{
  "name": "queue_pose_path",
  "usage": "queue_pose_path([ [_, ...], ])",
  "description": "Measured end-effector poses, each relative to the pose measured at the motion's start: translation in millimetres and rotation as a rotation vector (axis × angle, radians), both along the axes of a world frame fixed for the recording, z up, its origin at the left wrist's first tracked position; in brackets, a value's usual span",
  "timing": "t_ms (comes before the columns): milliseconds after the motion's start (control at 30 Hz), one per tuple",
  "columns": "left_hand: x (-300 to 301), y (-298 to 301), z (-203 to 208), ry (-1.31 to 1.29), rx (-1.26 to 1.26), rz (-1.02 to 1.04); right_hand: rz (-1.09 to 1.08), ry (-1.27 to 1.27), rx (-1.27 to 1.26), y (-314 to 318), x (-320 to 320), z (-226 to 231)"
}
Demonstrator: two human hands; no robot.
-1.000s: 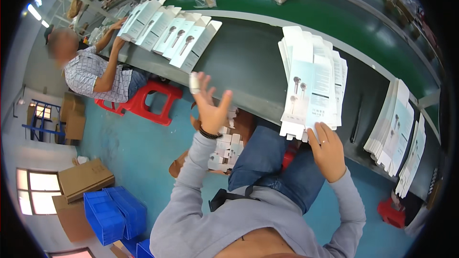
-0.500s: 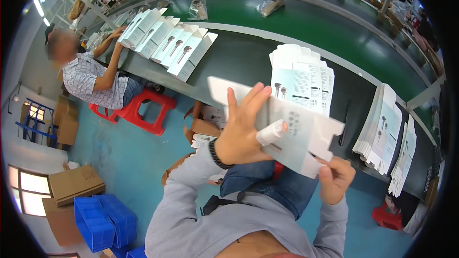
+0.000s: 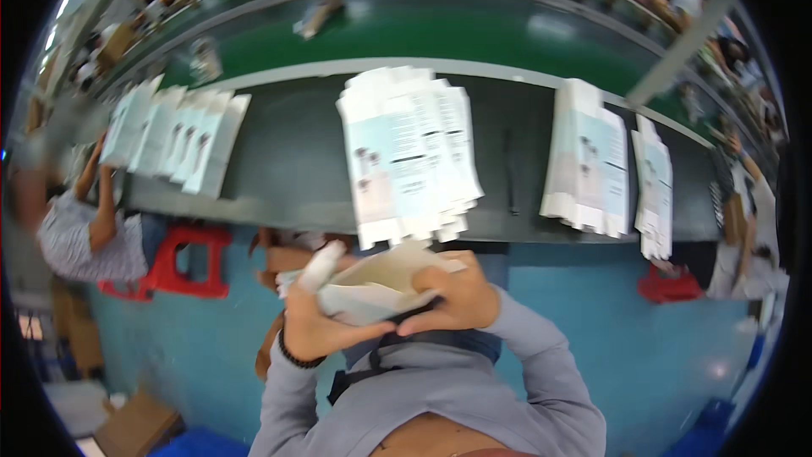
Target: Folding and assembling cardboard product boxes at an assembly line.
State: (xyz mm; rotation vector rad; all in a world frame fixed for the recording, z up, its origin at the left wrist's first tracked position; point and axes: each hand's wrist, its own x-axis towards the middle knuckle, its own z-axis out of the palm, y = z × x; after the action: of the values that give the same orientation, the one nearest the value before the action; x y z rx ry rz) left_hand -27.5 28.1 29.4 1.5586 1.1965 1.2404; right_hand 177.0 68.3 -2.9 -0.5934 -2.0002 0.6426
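Observation:
Between my two hands, just off the table's near edge, is a thin white-and-pale-blue cardboard box (image 3: 362, 303) with its open end facing up and its plain inside showing. My left hand (image 3: 317, 322) grips its left side; one finger has a white wrapping. My right hand (image 3: 461, 294) closes on the right side, thumb low and fingers at the opening. Beyond the hands, a fanned stack of flat printed box blanks (image 3: 406, 156) lies on the dark table (image 3: 296, 152).
Two more stacks of blanks (image 3: 585, 156) (image 3: 653, 186) lie to the right, past a thin black strip (image 3: 511, 173). Standing boxes (image 3: 182, 140) are at left, beside a seated person (image 3: 93, 233) on a red stool (image 3: 190, 262). A green conveyor (image 3: 440, 30) runs behind. An open carton (image 3: 288, 258) sits below the table edge.
The flat, tilted blank is now opened into a box and held lower, nearer my body. My right hand has moved left toward my left hand. The whole view has turned toward the right.

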Motion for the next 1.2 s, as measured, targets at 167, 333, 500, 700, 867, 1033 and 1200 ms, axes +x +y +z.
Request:
queue_pose_path([
  [167, 5.5, -4.5, -17.7, 0.036, 0.047, 0.095, -0.158, 0.405, 0.112, -17.9, -27.5, -35.3],
  [333, 26.5, 5.8, -34.4, -0.094, -0.03, 0.217, -0.225, 0.287, -0.556, -41.1, -29.6, -41.0],
  [500, 10.6, 12.8, -32.8, -0.381, -0.372, -0.243, -0.197, 0.524, -0.795, -30.1, -14.5, -49.4],
  [700, 8.0, -6.8, -105.7, -0.827, -0.387, -0.435, 0.045, 0.591, -0.766, -22.4, -16.1, -46.6],
  [867, 25.6, 9.4, -55.4, -0.743, -0.576, -0.112, -0.226, 0.01, -0.325, 3.0, -0.9, -24.5],
  [1033, 23.6, 0.5, -65.7, -0.017, -0.151, -0.252, 0.102, 0.493, -0.534, -13.7, -22.2, -34.6],
  [1200, 23.3, 11.8, -66.3, 0.126, 0.324, -0.106, 0.109, 0.499, -0.669, -16.0, -17.2, -35.0],
])
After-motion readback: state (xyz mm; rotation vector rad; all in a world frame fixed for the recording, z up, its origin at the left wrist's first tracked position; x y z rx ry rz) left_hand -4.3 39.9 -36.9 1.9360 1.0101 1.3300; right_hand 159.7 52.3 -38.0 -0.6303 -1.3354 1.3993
